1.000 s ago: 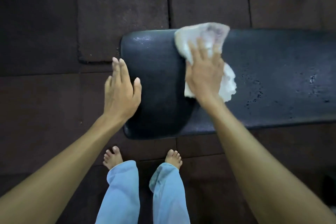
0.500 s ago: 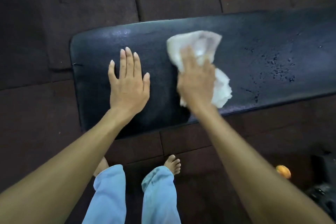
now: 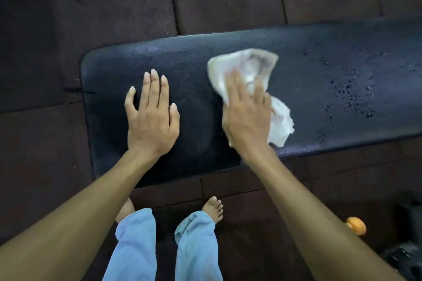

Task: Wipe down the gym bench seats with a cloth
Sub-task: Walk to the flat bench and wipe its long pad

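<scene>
The left hand (image 3: 151,118) lies flat and empty, fingers spread, on the dark bench seat (image 3: 196,98) at centre left of the frame, most likely to brace the body while leaning over it. The right hand (image 3: 247,116), just right of centre, presses palm-down on the white cloth (image 3: 249,68), fingers extended rather than clenched, pinning it to the pad. The cloth spills out above the fingertips and to the lower right of the palm, with water droplets (image 3: 349,93) farther right.
</scene>
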The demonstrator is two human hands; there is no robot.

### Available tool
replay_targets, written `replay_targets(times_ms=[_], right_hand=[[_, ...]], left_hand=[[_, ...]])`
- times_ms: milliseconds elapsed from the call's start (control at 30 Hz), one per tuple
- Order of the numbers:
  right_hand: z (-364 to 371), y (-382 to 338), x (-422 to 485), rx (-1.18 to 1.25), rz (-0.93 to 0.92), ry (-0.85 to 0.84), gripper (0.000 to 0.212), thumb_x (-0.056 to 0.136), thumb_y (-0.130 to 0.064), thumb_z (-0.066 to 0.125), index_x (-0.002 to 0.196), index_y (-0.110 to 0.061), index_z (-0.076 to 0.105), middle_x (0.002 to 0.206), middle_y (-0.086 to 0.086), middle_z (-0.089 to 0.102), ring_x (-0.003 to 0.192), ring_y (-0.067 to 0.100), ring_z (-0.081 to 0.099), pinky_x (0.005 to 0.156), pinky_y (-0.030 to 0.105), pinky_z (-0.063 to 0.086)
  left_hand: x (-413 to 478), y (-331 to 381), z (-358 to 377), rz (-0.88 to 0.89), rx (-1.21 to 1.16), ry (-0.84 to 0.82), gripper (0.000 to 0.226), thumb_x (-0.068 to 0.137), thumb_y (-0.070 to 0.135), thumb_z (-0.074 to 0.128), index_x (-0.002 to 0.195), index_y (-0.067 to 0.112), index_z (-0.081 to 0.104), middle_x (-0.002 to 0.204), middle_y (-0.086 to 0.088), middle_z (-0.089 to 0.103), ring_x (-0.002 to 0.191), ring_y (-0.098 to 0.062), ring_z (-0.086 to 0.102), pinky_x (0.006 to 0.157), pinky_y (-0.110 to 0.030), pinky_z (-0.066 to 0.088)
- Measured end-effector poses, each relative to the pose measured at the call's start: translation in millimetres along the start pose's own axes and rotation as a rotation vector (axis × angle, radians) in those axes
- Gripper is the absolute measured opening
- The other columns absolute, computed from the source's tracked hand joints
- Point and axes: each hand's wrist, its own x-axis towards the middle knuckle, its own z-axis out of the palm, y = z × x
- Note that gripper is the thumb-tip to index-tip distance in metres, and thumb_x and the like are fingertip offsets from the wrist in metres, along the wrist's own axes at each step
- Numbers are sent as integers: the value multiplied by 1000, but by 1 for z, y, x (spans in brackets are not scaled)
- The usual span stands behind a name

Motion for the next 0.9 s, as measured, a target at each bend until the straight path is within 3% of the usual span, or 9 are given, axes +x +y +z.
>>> replay_targets(times_ms=[100,200,300,467,600,667,800,833,900], right_hand=[[-2,59,-17,-118,-315,-116,57,88,-25,41,145,-29,40,153,-2,38,133,38,40,92,50,43],[-18,100,44,-109,43,-49,52,96,-29,35,148,-22,34,158,2,28,135,41,32,102,53,34],[-17,48,120,98,459,28,52,95,-22,36,147,-24,31,155,8,27,131,38,34,103,47,31],[12,-54,65,70,-166,-36,57,87,-16,43,144,-19,39,153,2,36,130,34,37,94,45,35],[-1,40,-8,1,-258,-78,57,82,-17,39,138,-23,48,147,1,47,128,38,45,87,47,47],[-15,97,16,-106,-167,-40,55,88,-21,39,142,-20,43,150,6,43,128,43,45,92,51,45],[-31,89,118,54,421,68,52,97,-21,37,148,-22,30,155,10,28,133,37,33,103,44,31],[-28,66,128,98,465,51,52,97,-22,37,148,-25,30,155,10,26,132,35,34,102,40,30],[-14,19,121,57,198,-23,53,99,-29,40,150,-24,28,157,10,24,134,35,33,102,41,31]], left_hand=[[1,1,-2,-14,9,-30,62,97,34,20,152,7,10,161,-11,4,149,-21,-1,119,-52,2],[2,3,-2,-24,14,-45,64,96,35,22,152,7,8,161,-11,1,149,-21,-4,118,-52,0],[3,3,-1,-19,22,-40,65,96,35,22,152,7,8,161,-12,1,149,-21,-4,118,-52,0],[3,-1,-1,1,32,-56,65,95,37,22,152,6,10,161,-13,4,149,-21,-1,118,-53,3],[4,-1,-1,-1,31,-70,66,96,37,23,152,6,9,161,-12,3,149,-21,-2,118,-53,4],[4,1,-1,-9,22,-67,66,95,36,23,152,6,8,161,-12,2,149,-21,-4,118,-53,3],[4,1,2,-6,30,-43,67,94,36,23,152,5,11,161,-14,4,149,-23,-1,118,-53,3],[5,1,2,1,30,-40,67,94,36,24,152,5,11,161,-14,4,149,-23,0,118,-53,2],[4,1,0,-5,26,-42,66,94,37,24,152,5,12,161,-14,5,149,-23,1,118,-53,3]])
